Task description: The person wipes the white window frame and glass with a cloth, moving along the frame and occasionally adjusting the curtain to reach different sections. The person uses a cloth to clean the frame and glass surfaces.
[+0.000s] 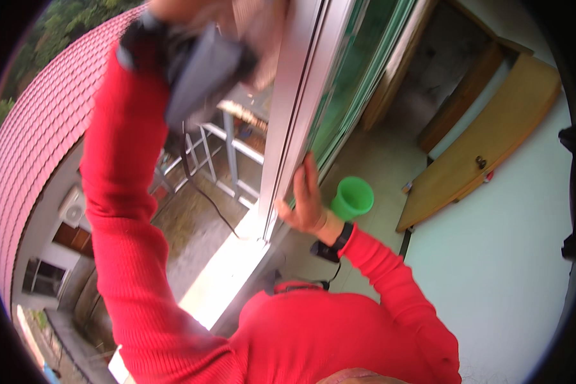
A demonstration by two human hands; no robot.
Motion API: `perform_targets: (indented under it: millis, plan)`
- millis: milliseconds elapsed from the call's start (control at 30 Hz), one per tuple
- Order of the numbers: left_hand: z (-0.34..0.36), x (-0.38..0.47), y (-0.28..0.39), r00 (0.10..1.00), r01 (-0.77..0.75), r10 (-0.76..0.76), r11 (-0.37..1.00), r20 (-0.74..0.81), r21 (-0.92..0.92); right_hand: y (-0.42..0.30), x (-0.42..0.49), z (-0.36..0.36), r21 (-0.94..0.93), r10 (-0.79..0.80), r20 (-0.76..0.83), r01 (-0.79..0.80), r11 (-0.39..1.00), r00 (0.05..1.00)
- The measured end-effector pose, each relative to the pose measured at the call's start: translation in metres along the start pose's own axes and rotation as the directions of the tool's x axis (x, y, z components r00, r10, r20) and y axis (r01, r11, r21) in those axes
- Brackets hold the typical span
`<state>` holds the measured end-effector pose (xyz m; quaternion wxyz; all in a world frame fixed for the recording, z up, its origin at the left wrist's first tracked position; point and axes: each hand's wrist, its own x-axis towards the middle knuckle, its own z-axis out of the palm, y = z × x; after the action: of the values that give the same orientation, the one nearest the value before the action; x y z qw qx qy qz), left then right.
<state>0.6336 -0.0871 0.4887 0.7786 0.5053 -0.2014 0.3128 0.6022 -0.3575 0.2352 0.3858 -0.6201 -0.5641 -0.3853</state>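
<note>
Raised at the top is my left hand (264, 43), strongly blurred, on the outer side of the window frame (293, 120). Whether it holds anything cannot be made out. A dark device (204, 74) is strapped at its wrist, and a black cable (206, 197) hangs below. My right hand (309, 201) rests against the inner side of the pale metal frame, thumb apart from the upward-pointing fingers, with nothing visible in it. Its wrist carries a black band and a dark device (325, 251). Green-tinted glass panes (350, 101) stand beyond this hand.
A green plastic bucket (353, 197) stands on the tiled floor indoors, near a wooden door (485, 139) that stands ajar. The sunlit sill (225, 273) lies below the frame. Outside are a metal framework (228, 149), a red tiled roof (62, 105) and an air-conditioner unit (73, 206).
</note>
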Motion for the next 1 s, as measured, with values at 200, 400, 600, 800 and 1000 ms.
perform_targets:
  millis: [200, 400, 600, 800, 1000]
  plan:
    - [-0.021, -0.178, -0.165, 0.937, 0.341, -0.320, 0.926, -0.140, 0.161, 0.004, -0.004, -0.006, 0.007, 0.013, 0.051, -0.013, 1.000, 0.999]
    - [-0.059, -0.324, -0.274, 0.787, 0.600, -0.515, 0.767, -0.339, 0.228, 0.014, -0.023, -0.005, 0.055, 0.056, -0.024, -0.054, 0.997, 0.998]
    - [-0.115, -0.404, -0.253, 0.781, -0.589, -0.366, -0.162, 0.506, 0.792, 0.018, -0.026, -0.008, 0.077, 0.117, 0.045, -0.120, 0.990, 0.992]
    - [-0.193, -0.435, -0.108, 0.646, 0.323, -0.462, -0.557, -0.608, 0.765, 0.012, -0.089, -0.056, -0.018, 0.382, 0.240, -0.389, 0.921, 0.892]
    - [-0.226, -0.408, -0.057, 0.846, 0.517, -0.098, -0.087, -0.524, 0.852, -0.009, -0.170, -0.088, -0.062, 0.586, 0.394, -0.615, 0.786, 0.709]
